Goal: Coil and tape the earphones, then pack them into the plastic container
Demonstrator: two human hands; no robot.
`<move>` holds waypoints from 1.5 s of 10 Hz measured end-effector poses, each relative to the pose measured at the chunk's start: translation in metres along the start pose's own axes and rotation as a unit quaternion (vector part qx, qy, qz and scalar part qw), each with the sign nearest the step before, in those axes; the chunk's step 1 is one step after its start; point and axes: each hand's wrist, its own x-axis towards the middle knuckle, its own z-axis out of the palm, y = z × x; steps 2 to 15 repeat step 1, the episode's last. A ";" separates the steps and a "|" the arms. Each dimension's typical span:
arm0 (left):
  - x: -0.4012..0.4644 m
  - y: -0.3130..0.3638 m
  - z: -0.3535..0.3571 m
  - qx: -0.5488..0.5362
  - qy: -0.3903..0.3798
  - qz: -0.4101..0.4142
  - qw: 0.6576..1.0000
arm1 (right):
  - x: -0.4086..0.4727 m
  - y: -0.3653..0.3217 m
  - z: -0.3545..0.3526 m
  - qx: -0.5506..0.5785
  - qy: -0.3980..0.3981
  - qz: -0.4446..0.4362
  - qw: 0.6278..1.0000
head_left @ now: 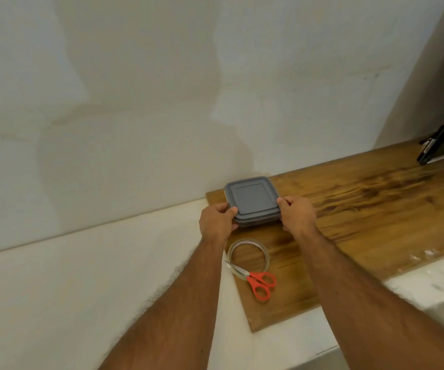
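Setting: a wooden worktop [362,209] against a pale wall is being looked down on.
Container: the grey lidded plastic container [253,202] is being kept at the worktop's far left corner.
Hands: the left hand [217,221] and right hand [297,213] are being clamped on its near corners.
Handling: judged light, stiff, slightly slippery; best gripped at the lid's rim.
Earphones: not being shown.
Nearby: tape roll [249,256], scissors [255,280].
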 end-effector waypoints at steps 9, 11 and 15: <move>-0.008 0.004 -0.009 0.040 0.019 0.027 0.999 | -0.010 -0.009 -0.004 -0.061 0.007 -0.009 0.998; -0.008 0.004 -0.009 0.040 0.019 0.027 0.999 | -0.010 -0.009 -0.004 -0.061 0.007 -0.009 0.998; -0.008 0.004 -0.009 0.040 0.019 0.027 0.999 | -0.010 -0.009 -0.004 -0.061 0.007 -0.009 0.998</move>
